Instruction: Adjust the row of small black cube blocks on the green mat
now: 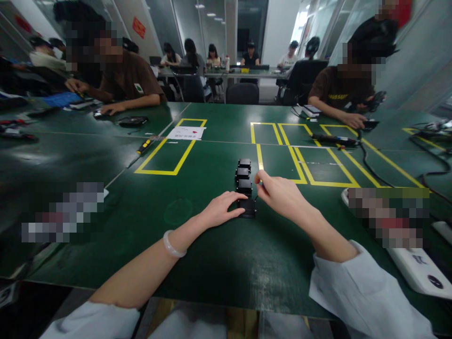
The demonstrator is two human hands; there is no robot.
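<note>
Several small black box-like parts stand in a row on the green table, running away from me. My left hand rests at the left side of the nearest black part, thumb and fingers apart and touching its edge. Just right of the row, my right hand is closed in a pinch. A thin dark tip points down from its fingers to the nearest part's right corner; the rest of what it holds is hidden. Behind the nearest part sits another black part, with two more farther off.
Yellow tape outlines mark the table. A white paper and a yellow-black screwdriver lie at the left. Blurred-out devices flank me. Two people in brown shirts work across the table, with cables at the right.
</note>
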